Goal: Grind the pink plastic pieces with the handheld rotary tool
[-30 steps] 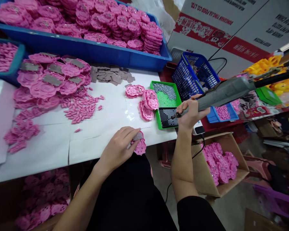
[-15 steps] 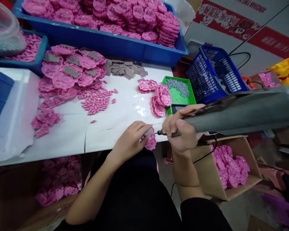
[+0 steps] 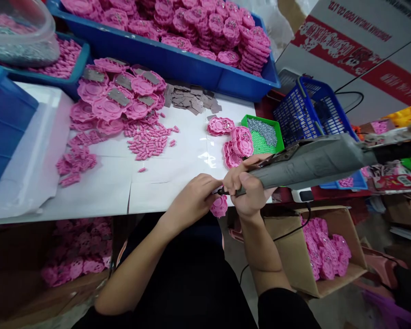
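Note:
My left hand (image 3: 198, 196) is closed on a pink plastic part (image 3: 219, 207) at the table's front edge; the fingers hide much of it. My right hand (image 3: 246, 189) is wrapped round the front end of a long grey electric screwdriver (image 3: 301, 160), held nearly level. Its dark tip meets the pink part beside my left fingertips; the exact contact is hidden. Just beyond my hands lie several pink parts (image 3: 241, 141) in small stacks. Next to them is a green tray (image 3: 280, 145) with small metal screws (image 3: 263, 130).
Pink parts with grey plates (image 3: 118, 96), small pink pieces (image 3: 147, 139) and loose grey plates (image 3: 192, 98) cover the table's left and back. A long blue bin (image 3: 192, 66) stands behind. To the right are a blue basket (image 3: 294, 112) and, lower, a cardboard box (image 3: 287, 251) of pink parts.
The screwdriver has moved left and its tip has come up to the pink part by my left fingers. The view has shifted, so the table's things appear further right.

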{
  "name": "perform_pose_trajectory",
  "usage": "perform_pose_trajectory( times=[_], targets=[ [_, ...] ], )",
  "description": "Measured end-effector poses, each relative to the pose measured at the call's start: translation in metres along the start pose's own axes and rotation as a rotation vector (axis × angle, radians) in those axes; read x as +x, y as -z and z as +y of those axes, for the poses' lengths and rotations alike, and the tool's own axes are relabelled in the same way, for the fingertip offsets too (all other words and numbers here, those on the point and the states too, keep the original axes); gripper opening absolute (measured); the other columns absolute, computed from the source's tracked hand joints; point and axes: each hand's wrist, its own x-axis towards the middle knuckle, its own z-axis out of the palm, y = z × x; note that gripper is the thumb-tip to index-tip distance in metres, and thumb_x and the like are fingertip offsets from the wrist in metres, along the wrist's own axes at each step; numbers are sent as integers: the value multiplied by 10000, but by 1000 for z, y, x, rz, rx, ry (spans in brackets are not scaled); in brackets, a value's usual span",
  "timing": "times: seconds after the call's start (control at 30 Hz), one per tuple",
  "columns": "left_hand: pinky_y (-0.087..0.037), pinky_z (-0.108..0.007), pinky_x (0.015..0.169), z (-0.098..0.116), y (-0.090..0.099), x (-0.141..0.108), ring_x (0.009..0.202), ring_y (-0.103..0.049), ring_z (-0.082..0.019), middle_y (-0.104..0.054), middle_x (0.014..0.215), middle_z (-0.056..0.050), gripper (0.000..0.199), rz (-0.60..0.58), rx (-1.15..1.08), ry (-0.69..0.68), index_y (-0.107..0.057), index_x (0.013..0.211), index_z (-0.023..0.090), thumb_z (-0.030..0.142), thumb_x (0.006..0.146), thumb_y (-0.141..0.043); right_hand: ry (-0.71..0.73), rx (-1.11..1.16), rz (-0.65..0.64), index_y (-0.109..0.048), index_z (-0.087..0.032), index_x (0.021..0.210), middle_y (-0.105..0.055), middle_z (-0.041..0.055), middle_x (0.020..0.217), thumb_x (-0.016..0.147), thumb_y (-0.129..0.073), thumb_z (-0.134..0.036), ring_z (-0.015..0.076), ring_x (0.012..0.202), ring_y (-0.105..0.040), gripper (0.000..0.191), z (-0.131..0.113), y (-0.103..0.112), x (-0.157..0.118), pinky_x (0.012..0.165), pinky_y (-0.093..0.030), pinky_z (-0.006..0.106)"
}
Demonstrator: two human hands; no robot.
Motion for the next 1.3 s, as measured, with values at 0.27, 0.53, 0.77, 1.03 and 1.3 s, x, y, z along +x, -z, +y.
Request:
perform_pose_trajectory(
  times=[0.27, 0.53, 0.77, 1.03, 1.3],
  targets=[
    [-557, -383, 916, 4, -7, -1, 1004, -662, -224, -720, 1029, -39, 261, 73, -15, 82, -653, 1038, 213, -10, 906, -620, 4, -37, 2, -490, -246, 962, -409, -137, 498, 819, -633, -283, 66, 334, -369, 206, 3, 1, -3, 380, -376, 223],
    [-573, -418, 979, 4, -9, -2, 1076, -680, -235, -735, 1158, -68, 304, 101, -55, 134, -665, 1144, 215, 23, 911, -632, 30, -2, -41, -491, -247, 1014, -421, -129, 539, 865, -648, -275, 68, 372, -380, 219, 5, 4, -7, 412, -381, 229],
    [-568, -399, 972, 4, -15, -5, 1075, -674, -227, -720, 1137, -63, 315, 123, 10, 131, -621, 1084, 217, -17, 874, -605, 35, -47, -65, -479, -250, 1007, -402, -130, 534, 898, -666, -347, 72, 376, -386, 237, 6, 3, -9, 425, -392, 233],
    [-559, -424, 991, 0, -17, -7, 1103, -672, -240, -706, 1204, -85, 371, 126, 11, 155, -584, 1199, 225, 24, 889, -608, 38, -87, -30, -472, -261, 1000, -388, -132, 518, 896, -674, -374, 78, 364, -366, 253, 7, 3, -11, 427, -407, 248],
    [-558, -392, 959, 2, -16, -7, 1087, -675, -231, -700, 1176, -82, 370, 133, 9, 153, -570, 1203, 226, 23, 896, -599, 30, -74, -44, -481, -264, 1025, -405, -127, 532, 911, -676, -371, 81, 378, -377, 251, 8, 3, -13, 443, -430, 248]
  ],
)
